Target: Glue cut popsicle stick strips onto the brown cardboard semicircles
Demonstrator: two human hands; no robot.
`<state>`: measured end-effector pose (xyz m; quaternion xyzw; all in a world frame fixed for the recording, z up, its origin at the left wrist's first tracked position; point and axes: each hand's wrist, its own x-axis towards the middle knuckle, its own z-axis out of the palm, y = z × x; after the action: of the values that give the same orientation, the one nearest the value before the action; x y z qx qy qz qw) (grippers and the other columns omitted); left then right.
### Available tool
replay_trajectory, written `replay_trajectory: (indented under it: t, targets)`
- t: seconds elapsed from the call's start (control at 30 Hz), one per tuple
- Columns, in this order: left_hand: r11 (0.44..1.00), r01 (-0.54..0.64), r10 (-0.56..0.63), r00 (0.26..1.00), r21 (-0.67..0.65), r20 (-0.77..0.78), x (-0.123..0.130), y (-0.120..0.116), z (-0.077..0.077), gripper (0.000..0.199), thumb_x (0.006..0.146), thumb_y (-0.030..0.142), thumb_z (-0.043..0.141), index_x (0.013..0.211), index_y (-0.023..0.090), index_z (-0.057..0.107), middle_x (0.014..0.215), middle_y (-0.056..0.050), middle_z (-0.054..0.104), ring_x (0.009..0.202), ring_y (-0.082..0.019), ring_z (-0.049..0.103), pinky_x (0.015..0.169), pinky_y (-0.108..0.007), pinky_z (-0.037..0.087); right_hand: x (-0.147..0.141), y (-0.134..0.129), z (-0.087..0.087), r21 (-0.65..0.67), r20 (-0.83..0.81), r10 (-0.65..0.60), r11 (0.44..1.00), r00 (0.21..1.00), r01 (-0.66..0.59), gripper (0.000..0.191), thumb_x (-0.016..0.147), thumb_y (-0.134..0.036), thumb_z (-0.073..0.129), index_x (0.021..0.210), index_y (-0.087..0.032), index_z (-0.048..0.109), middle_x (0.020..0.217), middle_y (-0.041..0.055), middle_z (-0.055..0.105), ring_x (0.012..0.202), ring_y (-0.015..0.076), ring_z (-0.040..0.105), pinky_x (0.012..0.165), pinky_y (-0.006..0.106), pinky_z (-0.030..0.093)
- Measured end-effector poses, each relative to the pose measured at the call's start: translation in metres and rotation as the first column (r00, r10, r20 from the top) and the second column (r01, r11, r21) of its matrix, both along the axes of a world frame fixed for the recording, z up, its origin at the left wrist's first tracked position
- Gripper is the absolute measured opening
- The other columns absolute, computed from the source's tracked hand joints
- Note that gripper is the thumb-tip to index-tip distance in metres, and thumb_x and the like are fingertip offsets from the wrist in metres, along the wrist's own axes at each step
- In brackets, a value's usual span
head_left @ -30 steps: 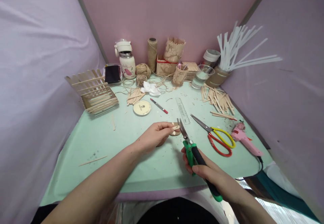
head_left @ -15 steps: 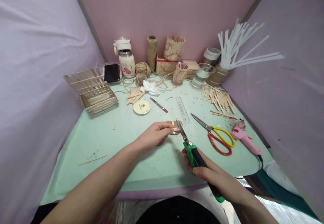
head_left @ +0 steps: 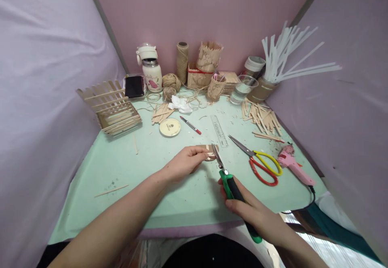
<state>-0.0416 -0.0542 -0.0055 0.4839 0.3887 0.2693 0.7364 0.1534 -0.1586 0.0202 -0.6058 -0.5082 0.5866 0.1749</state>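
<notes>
My left hand pinches a small brown cardboard piece with pale wooden strips on it, held low over the table. My right hand is wrapped round the green and black handles of a pair of shears. Their blades point away from me and meet the right edge of the cardboard piece. Part of that piece lies hidden behind my left fingers. To the right rest large scissors with one red and one yellow handle. Beyond my hands lie a clear ruler and a red and grey pen.
A pink glue gun with its cord lies at the right edge. Craft sticks are heaped at the back right, near a water cup. A stick basket stands at left; a round lid, twine ball and bottle are farther back.
The shears' handles have come closer together in my right hand, and that hand has shifted slightly left. My left hand has stayed almost still on the cardboard piece.
</notes>
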Motion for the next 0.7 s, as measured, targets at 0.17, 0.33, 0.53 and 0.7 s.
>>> replay_trajectory:
  t: [0.17, 0.33, 0.53, 0.7]
  targets:
    - [0.999, 0.035, -0.035, 0.999, 0.006, -0.036, -0.001, 0.001, 0.001, 0.036, 0.080, 0.045, 0.065, 0.093, 0.012, 0.074, 0.047, 0.009, 0.031, 0.046, -0.007, 0.019, 0.048, -0.028, 0.011, -0.003, -0.001, -0.007, 0.032, -0.058, -0.028, 0.999, 0.998, 0.030, 0.017, 0.081, -0.037, 0.051, 0.092, -0.023, 0.051, 0.084, -0.0006, 0.053, 0.077, 0.0183, 0.051, 0.072, 0.031, 0.046]
    - [0.996, 0.087, -0.086, 0.994, 0.005, -0.071, -0.004, 0.002, 0.002, 0.038, 0.082, 0.045, 0.064, 0.099, 0.013, 0.073, 0.049, 0.008, 0.032, 0.046, -0.008, 0.021, 0.048, -0.028, 0.010, 0.008, 0.004, -0.010, 0.001, -0.073, -0.013, 1.000, 0.997, 0.013, 0.016, 0.083, -0.033, 0.048, 0.094, -0.023, 0.050, 0.079, -0.0021, 0.047, 0.067, 0.0149, 0.045, 0.062, 0.029, 0.041]
    - [0.995, 0.097, -0.095, 0.990, 0.007, -0.102, -0.005, 0.002, -0.003, 0.040, 0.083, 0.046, 0.063, 0.103, 0.014, 0.074, 0.050, 0.008, 0.029, 0.047, -0.008, 0.020, 0.049, -0.028, 0.011, 0.022, 0.007, 0.004, 0.088, 0.057, 0.124, 0.988, 0.991, -0.129, 0.025, 0.083, -0.032, 0.050, 0.105, -0.022, 0.054, 0.094, 0.0023, 0.058, 0.088, 0.0219, 0.054, 0.080, 0.035, 0.047]
    - [0.996, 0.091, -0.089, 0.991, 0.015, -0.103, -0.003, 0.002, -0.001, 0.032, 0.082, 0.035, 0.063, 0.101, 0.012, 0.075, 0.050, 0.008, 0.032, 0.049, -0.008, 0.020, 0.051, -0.027, 0.015, 0.018, 0.005, 0.006, 0.138, 0.242, 0.175, 0.968, 0.954, -0.212, 0.044, 0.080, -0.026, 0.052, 0.123, -0.021, 0.044, 0.100, 0.0044, 0.058, 0.100, 0.0266, 0.055, 0.089, 0.041, 0.045]
